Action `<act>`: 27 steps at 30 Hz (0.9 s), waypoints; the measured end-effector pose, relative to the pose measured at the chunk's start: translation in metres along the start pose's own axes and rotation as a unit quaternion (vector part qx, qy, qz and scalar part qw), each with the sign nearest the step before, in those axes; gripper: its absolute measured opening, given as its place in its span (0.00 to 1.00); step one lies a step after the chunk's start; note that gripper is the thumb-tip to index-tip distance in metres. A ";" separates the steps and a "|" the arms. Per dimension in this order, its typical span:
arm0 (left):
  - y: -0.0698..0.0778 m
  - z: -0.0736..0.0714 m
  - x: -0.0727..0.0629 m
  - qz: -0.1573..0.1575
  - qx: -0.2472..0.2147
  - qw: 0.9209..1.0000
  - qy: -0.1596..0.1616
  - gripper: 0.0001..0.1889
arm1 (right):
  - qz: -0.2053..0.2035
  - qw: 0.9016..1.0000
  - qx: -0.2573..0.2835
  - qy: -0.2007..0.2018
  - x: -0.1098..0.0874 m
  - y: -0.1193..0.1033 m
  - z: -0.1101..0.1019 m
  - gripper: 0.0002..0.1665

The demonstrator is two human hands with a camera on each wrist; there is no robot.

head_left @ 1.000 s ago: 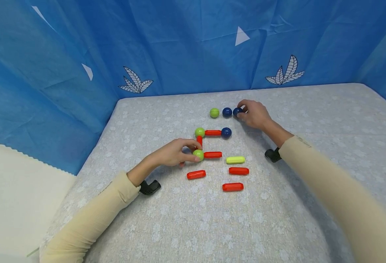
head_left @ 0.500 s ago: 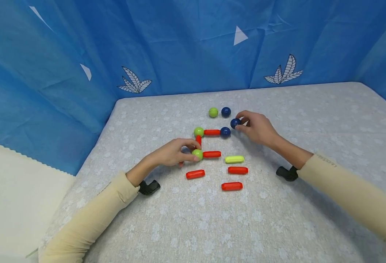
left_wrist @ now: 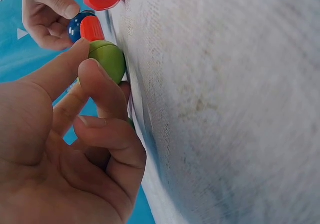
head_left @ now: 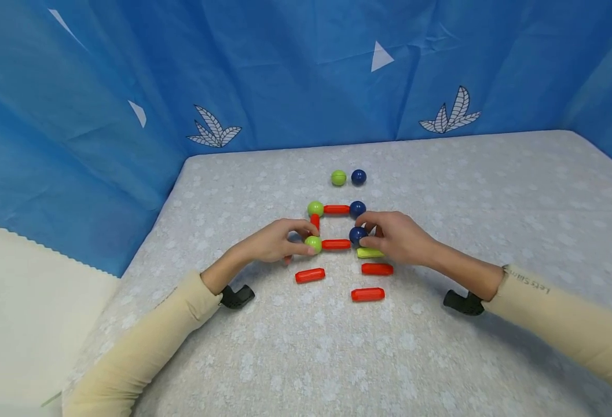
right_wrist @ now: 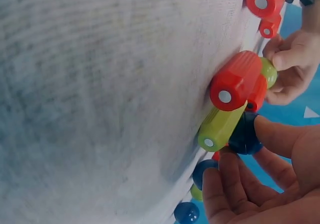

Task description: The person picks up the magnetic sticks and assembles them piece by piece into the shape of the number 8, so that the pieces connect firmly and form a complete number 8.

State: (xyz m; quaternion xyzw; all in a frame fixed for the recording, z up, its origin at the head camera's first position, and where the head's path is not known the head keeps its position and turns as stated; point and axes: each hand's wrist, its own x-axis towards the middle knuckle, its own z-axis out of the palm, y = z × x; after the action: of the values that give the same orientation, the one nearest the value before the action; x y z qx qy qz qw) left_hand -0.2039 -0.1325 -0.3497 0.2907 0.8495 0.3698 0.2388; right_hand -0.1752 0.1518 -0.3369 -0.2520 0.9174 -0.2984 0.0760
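A green ball (head_left: 313, 243) is pinched by left fingers (head_left: 299, 249), apparently bracing its three-o'clock red stick (head_left: 336, 245), and a blue ball (head_left: 356, 234) by right fingers (head_left: 376, 242).

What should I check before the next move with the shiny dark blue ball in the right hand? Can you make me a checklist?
1. Right hand has a grip on the shiny dark blue ball: ok, thumb and fingers pinch it.
2. Left hand has a grip on the shiny green ball: ok, thumb and finger pinch it.
3. Ribbed, plastic-looking red rod between the held balls meets the green one: ok, one end sits against it.
4. That rod's other end touches the blue ball: cannot tell from these views.
5. Room around the blue ball: not ok, the ribbed yellow-green rod lies close by, partly behind the right hand.
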 end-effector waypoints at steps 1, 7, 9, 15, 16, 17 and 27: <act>0.000 0.000 0.000 0.000 -0.001 1.000 0.000 0.17 | -0.001 1.000 -0.001 0.000 0.000 0.000 0.001 0.15; 0.000 0.001 0.000 0.004 -0.006 1.000 0.001 0.17 | 0.001 1.000 -0.001 -0.011 -0.001 0.002 0.003 0.15; 0.001 0.001 0.000 0.004 -0.007 1.000 0.001 0.17 | -0.001 1.000 0.001 -0.019 -0.002 0.002 0.003 0.15; 0.001 0.001 -0.001 0.000 -0.004 1.000 0.002 0.17 | -0.006 1.000 0.003 -0.029 -0.004 0.004 0.005 0.15; 0.001 0.001 -0.001 0.000 -0.004 1.000 0.002 0.17 | -0.006 1.000 0.003 -0.029 -0.004 0.004 0.005 0.15; 0.001 0.001 -0.001 0.000 -0.003 1.000 0.001 0.17 | -0.006 1.000 0.004 -0.029 -0.004 0.004 0.005 0.15; 0.001 0.001 0.000 0.002 -0.001 1.000 0.001 0.16 | -0.002 0.999 0.004 -0.032 -0.005 0.005 0.005 0.16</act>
State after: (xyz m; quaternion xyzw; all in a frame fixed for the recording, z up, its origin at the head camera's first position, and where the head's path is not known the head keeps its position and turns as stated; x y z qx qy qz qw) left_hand -0.2032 -0.1315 -0.3497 0.2915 0.8487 0.3717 0.2377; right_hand -0.1714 0.1554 -0.3446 -0.2632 0.9127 -0.2942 0.1052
